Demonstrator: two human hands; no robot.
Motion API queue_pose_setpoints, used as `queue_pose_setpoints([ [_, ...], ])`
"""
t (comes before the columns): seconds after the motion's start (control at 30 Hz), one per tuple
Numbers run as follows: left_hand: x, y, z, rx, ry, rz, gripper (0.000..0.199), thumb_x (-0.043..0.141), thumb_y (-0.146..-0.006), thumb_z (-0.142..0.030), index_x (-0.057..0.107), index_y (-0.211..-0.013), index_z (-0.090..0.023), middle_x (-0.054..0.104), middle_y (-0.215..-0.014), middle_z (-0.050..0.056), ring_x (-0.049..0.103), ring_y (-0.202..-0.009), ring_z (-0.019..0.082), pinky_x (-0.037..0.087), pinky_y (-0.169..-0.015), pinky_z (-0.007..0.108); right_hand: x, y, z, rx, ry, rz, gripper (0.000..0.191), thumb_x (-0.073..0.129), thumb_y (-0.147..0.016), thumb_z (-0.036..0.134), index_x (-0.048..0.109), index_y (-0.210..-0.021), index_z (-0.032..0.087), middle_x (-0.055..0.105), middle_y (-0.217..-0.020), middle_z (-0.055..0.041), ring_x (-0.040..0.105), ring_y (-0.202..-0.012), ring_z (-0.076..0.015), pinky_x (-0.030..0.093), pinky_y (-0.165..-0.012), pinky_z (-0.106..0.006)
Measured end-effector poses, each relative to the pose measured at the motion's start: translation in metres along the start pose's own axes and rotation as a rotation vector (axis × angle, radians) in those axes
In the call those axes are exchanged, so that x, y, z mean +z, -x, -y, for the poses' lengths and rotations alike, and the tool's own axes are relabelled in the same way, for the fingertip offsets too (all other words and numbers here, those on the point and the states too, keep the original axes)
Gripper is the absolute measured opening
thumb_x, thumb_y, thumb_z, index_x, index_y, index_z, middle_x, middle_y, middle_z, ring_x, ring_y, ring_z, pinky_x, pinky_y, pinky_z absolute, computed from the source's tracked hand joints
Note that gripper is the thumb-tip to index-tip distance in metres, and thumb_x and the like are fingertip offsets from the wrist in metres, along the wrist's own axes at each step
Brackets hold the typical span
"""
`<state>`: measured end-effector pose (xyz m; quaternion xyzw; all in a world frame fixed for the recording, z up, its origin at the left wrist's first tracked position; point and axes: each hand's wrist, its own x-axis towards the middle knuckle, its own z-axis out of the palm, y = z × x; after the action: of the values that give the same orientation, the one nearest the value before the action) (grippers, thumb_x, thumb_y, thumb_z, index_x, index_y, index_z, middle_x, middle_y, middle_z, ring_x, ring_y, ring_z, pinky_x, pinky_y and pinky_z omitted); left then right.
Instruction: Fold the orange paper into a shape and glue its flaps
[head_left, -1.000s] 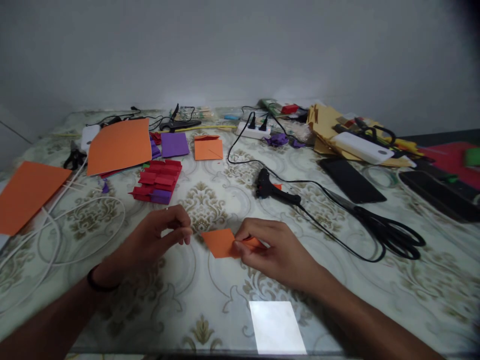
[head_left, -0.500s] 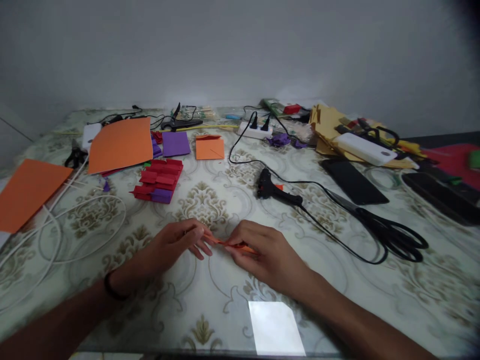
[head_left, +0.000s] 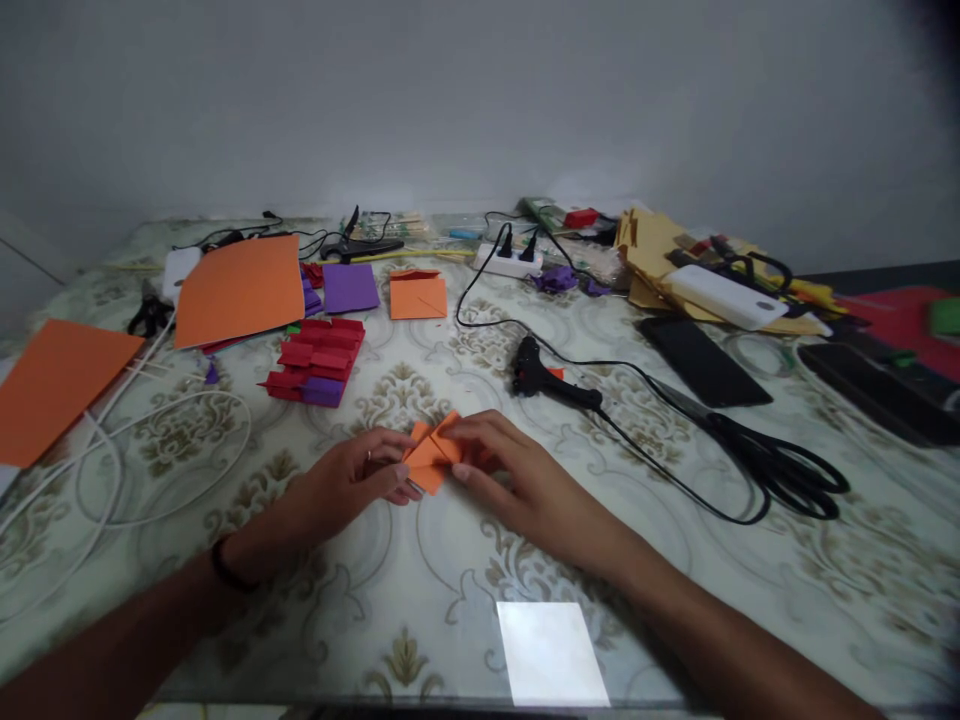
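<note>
A small folded piece of orange paper [head_left: 430,462] is held between both hands just above the patterned tablecloth [head_left: 420,620]. My left hand [head_left: 367,468] pinches its left edge, thumb on top and fingers behind. On the other side my right hand [head_left: 499,462] grips the right edge between thumb and fingers. Creases and angled flaps show on the paper's face. Beyond the left hand lies a red and purple folded-paper piece [head_left: 322,360]. A black glue gun [head_left: 551,378] rests past the right hand, its cord curving to the right.
Black-handled scissors [head_left: 772,460] and a dark phone [head_left: 705,360] lie at the right. Orange sheets [head_left: 240,290] and a white cable [head_left: 112,450] are at the left. A power strip [head_left: 508,260], an orange folded paper [head_left: 418,297] and a purple square [head_left: 351,288] sit farther back.
The orange paper has turned from edge-on to showing its folded face. My right hand has shifted slightly left and away from me, and my left fingers now grip the near-left side.
</note>
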<state>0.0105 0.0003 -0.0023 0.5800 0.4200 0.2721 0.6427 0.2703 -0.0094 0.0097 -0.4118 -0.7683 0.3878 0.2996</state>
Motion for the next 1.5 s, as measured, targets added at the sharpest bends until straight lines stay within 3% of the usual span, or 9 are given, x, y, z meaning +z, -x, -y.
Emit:
queue_pose_setpoints([
  [0.17, 0.005, 0.005, -0.007, 0.049, -0.283, 0.029, 0.028, 0.069, -0.095, -0.027, 0.074, -0.121, -0.017, 0.082, -0.117, 0.010, 0.080, -0.105, 0.026, 0.066, -0.091, 0.037, 0.007, 0.001, -0.012, 0.062, 0.059, -0.058, 0.057, 0.065, -0.100, 0.023, 0.047, -0.154, 0.025, 0.050, -0.154, -0.0162, 0.068, -0.112, -0.0249, 0.063, -0.094, -0.045],
  [0.3, 0.007, 0.013, -0.016, 0.278, -0.564, -0.039, 0.027, 0.064, -0.095, -0.018, 0.077, -0.118, -0.020, 0.082, -0.122, 0.007, 0.081, -0.100, 0.022, 0.067, -0.088, 0.033, 0.003, 0.001, -0.012, 0.092, 0.026, -0.069, 0.076, 0.071, -0.094, 0.015, 0.039, -0.161, 0.027, 0.060, -0.137, -0.0122, 0.067, -0.091, -0.0197, 0.064, -0.089, -0.044],
  [0.6, -0.005, 0.012, -0.016, 0.498, -0.697, -0.220, 0.025, 0.063, -0.093, -0.010, 0.079, -0.110, -0.019, 0.084, -0.114, 0.008, 0.082, -0.092, 0.018, 0.068, -0.080, 0.025, -0.010, -0.001, 0.003, -0.166, -0.043, -0.120, 0.026, 0.078, -0.095, 0.018, 0.071, -0.119, 0.025, 0.062, -0.115, -0.0066, 0.067, -0.106, -0.0207, 0.060, -0.094, -0.035],
  [0.83, -0.008, 0.009, -0.005, 0.549, -0.645, -0.084, 0.050, 0.069, -0.094, -0.013, 0.065, -0.142, -0.027, 0.052, -0.163, 0.012, 0.055, -0.147, 0.030, 0.069, -0.089, 0.030, -0.014, -0.001, 0.006, -0.272, -0.010, -0.108, 0.008, 0.076, -0.096, 0.016, 0.073, -0.092, 0.021, 0.065, -0.106, -0.0058, 0.068, -0.101, -0.0191, 0.055, -0.090, -0.032],
  [0.9, -0.007, 0.011, -0.004, 0.556, -0.668, -0.097, 0.051, 0.070, -0.094, -0.015, 0.064, -0.143, -0.027, 0.053, -0.162, 0.013, 0.056, -0.146, 0.030, 0.067, -0.091, 0.031, -0.015, 0.000, 0.008, -0.269, -0.031, -0.083, 0.007, 0.077, -0.096, 0.016, 0.073, -0.093, 0.021, 0.066, -0.104, -0.0058, 0.068, -0.099, -0.0188, 0.055, -0.089, -0.032],
  [1.03, -0.006, 0.011, -0.010, 0.511, -0.653, -0.189, 0.023, 0.067, -0.098, -0.020, 0.073, -0.120, -0.022, 0.077, -0.120, 0.009, 0.075, -0.105, 0.021, 0.063, -0.088, 0.029, -0.017, 0.002, 0.014, -0.274, -0.067, -0.028, 0.016, 0.065, -0.095, 0.007, 0.070, -0.096, 0.022, 0.068, -0.101, -0.0050, 0.067, -0.094, -0.0177, 0.054, -0.082, -0.030],
  [1.13, -0.005, 0.010, -0.015, 0.383, -0.554, -0.230, 0.006, 0.068, -0.097, -0.024, 0.072, -0.095, -0.019, 0.076, -0.091, 0.003, 0.073, -0.085, 0.016, 0.058, -0.079, 0.025, -0.019, 0.004, 0.018, -0.275, -0.101, 0.024, 0.027, 0.056, -0.090, 0.001, 0.069, -0.100, 0.023, 0.069, -0.101, -0.0042, 0.067, -0.093, -0.0174, 0.054, -0.079, -0.030],
  [1.33, -0.002, 0.007, -0.016, 0.087, -0.232, -0.058, 0.030, 0.071, -0.090, -0.027, 0.067, -0.119, -0.019, 0.072, -0.081, -0.002, 0.065, -0.071, 0.013, 0.047, -0.062, 0.020, -0.014, 0.004, 0.018, -0.286, -0.112, 0.070, 0.033, 0.054, -0.085, -0.001, 0.069, -0.102, 0.023, 0.068, -0.102, -0.0041, 0.066, -0.094, -0.0177, 0.055, -0.079, -0.030],
  [1.5, -0.003, 0.005, -0.017, 0.035, -0.204, -0.068, 0.018, 0.068, -0.090, -0.027, 0.075, -0.102, -0.015, 0.074, -0.084, 0.000, 0.063, -0.073, 0.013, 0.044, -0.063, 0.021, -0.007, 0.003, 0.009, -0.281, 0.011, 0.049, 0.029, 0.063, -0.091, 0.004, 0.072, -0.112, 0.021, 0.065, -0.113, -0.0086, 0.067, -0.107, -0.0200, 0.057, -0.092, -0.033],
])
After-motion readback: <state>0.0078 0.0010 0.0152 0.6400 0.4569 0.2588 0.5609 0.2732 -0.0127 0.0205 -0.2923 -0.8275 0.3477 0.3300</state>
